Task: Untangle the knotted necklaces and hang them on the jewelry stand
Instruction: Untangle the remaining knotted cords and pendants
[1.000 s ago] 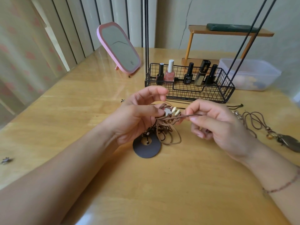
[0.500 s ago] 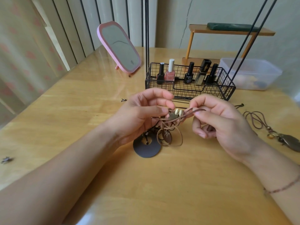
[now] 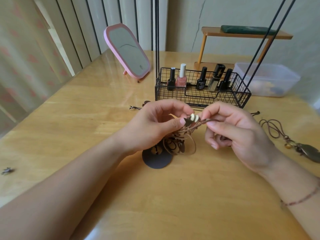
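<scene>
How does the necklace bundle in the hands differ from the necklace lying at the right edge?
The tangled bundle is gripped by the left hand and right hand; the loose necklace is untouched. The bundle hangs above the table; the loose one lies flat. The bundle is knotted; the other forms open loops. Both have brown cords.

At the centre of the frame the left hand (image 3: pixel 152 129) pinches a tangle of brown cord necklaces (image 3: pixel 178 141) near two pale beads (image 3: pixel 194 117), while the right hand (image 3: pixel 237 134) pinches the cords just right of them. Loops hang down over a dark round disc (image 3: pixel 156 161) lying on the wooden table (image 3: pixel 86 122). Behind stands a black wire basket (image 3: pixel 202 96) of nail polish bottles (image 3: pixel 181 77), a pink mirror (image 3: pixel 127 51) upper left. Another necklace (image 3: pixel 284 135) lies at right.
</scene>
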`<action>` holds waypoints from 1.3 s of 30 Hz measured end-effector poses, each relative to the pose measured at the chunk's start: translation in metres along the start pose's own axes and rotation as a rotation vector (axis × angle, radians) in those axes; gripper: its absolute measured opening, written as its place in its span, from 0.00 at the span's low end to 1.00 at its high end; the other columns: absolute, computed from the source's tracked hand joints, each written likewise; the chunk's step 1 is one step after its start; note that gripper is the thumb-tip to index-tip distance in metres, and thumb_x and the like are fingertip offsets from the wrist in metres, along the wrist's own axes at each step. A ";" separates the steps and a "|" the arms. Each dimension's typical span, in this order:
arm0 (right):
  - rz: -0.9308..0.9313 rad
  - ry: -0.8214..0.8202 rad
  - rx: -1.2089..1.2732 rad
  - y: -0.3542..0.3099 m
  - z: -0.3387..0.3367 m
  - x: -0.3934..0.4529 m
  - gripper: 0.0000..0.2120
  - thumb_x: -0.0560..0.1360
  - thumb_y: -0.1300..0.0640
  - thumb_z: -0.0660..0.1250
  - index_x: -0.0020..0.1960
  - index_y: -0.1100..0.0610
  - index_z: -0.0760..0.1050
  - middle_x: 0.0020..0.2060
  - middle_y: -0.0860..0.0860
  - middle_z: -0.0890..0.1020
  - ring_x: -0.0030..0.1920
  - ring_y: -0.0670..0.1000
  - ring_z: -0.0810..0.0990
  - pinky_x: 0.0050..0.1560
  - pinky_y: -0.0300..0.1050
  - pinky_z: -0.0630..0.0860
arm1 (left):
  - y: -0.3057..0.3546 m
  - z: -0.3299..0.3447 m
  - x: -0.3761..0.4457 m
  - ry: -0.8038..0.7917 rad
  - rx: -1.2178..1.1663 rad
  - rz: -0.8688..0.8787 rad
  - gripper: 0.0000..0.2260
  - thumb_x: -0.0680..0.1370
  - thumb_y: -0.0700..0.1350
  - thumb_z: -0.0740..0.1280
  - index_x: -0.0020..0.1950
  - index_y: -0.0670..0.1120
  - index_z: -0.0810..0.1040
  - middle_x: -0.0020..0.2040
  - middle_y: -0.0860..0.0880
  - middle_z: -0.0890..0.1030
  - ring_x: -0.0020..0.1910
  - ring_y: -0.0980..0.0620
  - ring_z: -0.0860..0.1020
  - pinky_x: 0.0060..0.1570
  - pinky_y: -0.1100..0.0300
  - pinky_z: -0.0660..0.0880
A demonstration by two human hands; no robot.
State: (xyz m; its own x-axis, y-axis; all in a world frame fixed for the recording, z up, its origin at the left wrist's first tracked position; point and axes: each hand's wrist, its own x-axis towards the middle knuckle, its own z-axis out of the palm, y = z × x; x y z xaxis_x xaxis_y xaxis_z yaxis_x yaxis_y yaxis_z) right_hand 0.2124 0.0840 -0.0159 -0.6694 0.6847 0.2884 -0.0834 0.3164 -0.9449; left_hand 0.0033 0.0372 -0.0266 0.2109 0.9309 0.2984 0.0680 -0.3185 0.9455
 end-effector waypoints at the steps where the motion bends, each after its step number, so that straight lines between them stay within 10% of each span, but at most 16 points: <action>1: -0.014 -0.008 -0.002 0.000 0.001 -0.001 0.05 0.74 0.63 0.60 0.46 0.64 0.72 0.29 0.45 0.78 0.26 0.47 0.69 0.28 0.31 0.64 | -0.001 0.000 0.000 0.013 0.086 0.046 0.08 0.78 0.39 0.67 0.56 0.43 0.80 0.48 0.49 0.81 0.44 0.56 0.80 0.44 0.62 0.76; 6: -0.031 -0.036 -0.030 0.000 0.003 -0.001 0.04 0.74 0.65 0.61 0.44 0.62 0.74 0.36 0.54 0.78 0.29 0.49 0.69 0.31 0.30 0.67 | -0.004 0.000 -0.002 0.147 0.407 0.261 0.05 0.79 0.43 0.68 0.52 0.47 0.83 0.47 0.51 0.81 0.47 0.49 0.81 0.44 0.50 0.79; 12: -0.043 -0.048 -0.074 -0.005 -0.002 -0.004 0.05 0.69 0.64 0.64 0.44 0.64 0.75 0.29 0.53 0.77 0.30 0.45 0.69 0.32 0.32 0.65 | -0.002 0.004 -0.003 0.154 0.328 0.199 0.03 0.78 0.46 0.65 0.47 0.49 0.79 0.43 0.52 0.80 0.39 0.52 0.79 0.40 0.57 0.76; 22: -0.106 0.135 -0.384 0.001 0.003 -0.003 0.11 0.68 0.42 0.72 0.47 0.45 0.83 0.24 0.48 0.64 0.26 0.43 0.60 0.29 0.35 0.60 | -0.001 0.010 -0.004 0.059 0.274 0.209 0.05 0.79 0.45 0.66 0.47 0.44 0.79 0.44 0.47 0.80 0.38 0.43 0.77 0.37 0.46 0.76; 30: -0.070 0.055 -0.361 0.000 0.002 -0.004 0.06 0.70 0.51 0.75 0.45 0.47 0.81 0.28 0.45 0.76 0.29 0.45 0.71 0.31 0.37 0.69 | 0.001 0.009 -0.003 0.031 0.324 0.225 0.04 0.79 0.44 0.65 0.47 0.46 0.78 0.48 0.50 0.77 0.46 0.51 0.76 0.45 0.62 0.72; 39: -0.089 0.061 -0.444 -0.001 0.003 -0.004 0.08 0.69 0.43 0.69 0.39 0.47 0.79 0.31 0.45 0.80 0.30 0.45 0.74 0.31 0.36 0.70 | 0.001 0.009 -0.004 -0.173 0.059 0.043 0.05 0.82 0.41 0.60 0.51 0.41 0.72 0.42 0.35 0.72 0.40 0.45 0.70 0.42 0.52 0.70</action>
State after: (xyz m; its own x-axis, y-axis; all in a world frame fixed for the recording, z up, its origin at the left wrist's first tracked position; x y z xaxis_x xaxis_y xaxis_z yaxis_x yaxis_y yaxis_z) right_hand 0.2123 0.0792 -0.0169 -0.6282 0.6753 0.3864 0.1948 0.6173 -0.7622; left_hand 0.0111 0.0313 -0.0285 0.3791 0.8732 0.3064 0.1116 -0.3719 0.9216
